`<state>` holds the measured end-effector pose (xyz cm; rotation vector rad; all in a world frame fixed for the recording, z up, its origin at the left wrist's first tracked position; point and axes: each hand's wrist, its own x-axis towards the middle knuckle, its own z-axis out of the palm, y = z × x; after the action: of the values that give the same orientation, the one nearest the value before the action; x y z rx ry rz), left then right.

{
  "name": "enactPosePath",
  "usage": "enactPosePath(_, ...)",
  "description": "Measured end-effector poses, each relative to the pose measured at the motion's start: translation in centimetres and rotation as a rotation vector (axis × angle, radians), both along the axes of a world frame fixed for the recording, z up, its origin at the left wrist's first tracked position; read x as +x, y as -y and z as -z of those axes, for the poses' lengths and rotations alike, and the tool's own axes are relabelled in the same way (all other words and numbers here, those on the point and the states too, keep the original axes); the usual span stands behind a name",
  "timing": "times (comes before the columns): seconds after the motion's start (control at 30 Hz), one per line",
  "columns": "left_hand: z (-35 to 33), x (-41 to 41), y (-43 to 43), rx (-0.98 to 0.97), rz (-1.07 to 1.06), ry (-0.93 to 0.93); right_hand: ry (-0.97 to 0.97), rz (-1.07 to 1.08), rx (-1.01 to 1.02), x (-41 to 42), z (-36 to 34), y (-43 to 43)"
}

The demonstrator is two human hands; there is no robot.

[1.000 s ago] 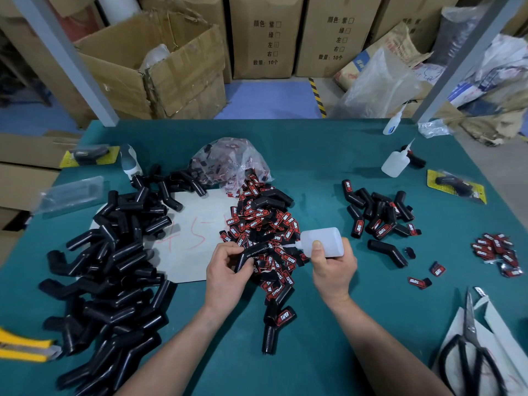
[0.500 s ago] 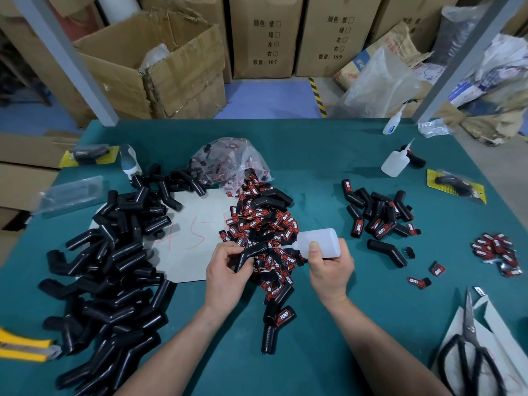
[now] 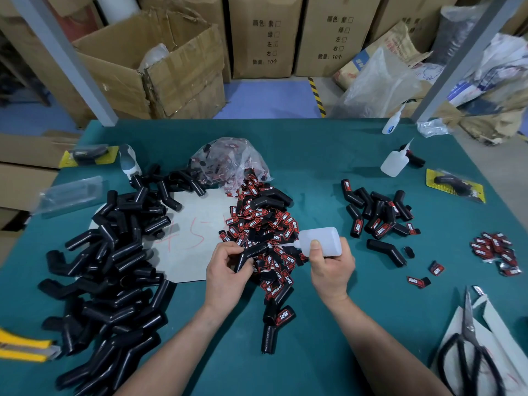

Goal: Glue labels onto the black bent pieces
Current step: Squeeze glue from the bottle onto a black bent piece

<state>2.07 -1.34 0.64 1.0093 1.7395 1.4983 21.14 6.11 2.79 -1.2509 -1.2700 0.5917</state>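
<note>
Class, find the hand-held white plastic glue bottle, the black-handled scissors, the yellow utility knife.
Hand-held white plastic glue bottle (image 3: 325, 237), head view, body.
Black-handled scissors (image 3: 468, 312), head view, blades.
Yellow utility knife (image 3: 23, 338), head view, casing.

table: teal | bent pieces: black | labels: red-black | bottle: white

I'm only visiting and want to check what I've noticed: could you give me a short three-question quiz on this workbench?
1. True or false: the right hand grips the glue bottle, its nozzle pointing at the black bent piece.
2. What does the left hand hold? A) scissors B) the black bent piece C) the yellow cutter
3. Fill in: the big pile of unlabelled pieces lies on the person's ___ side.
Key: 1 true; 2 B; 3 left.
</note>
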Motion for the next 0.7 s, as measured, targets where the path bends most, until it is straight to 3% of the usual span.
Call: enactPosePath(0.7,0.52,-0.25,0.04,0.003,0.029,-0.030,0.001,-0.010,0.003,-0.01,-0.32,0.28)
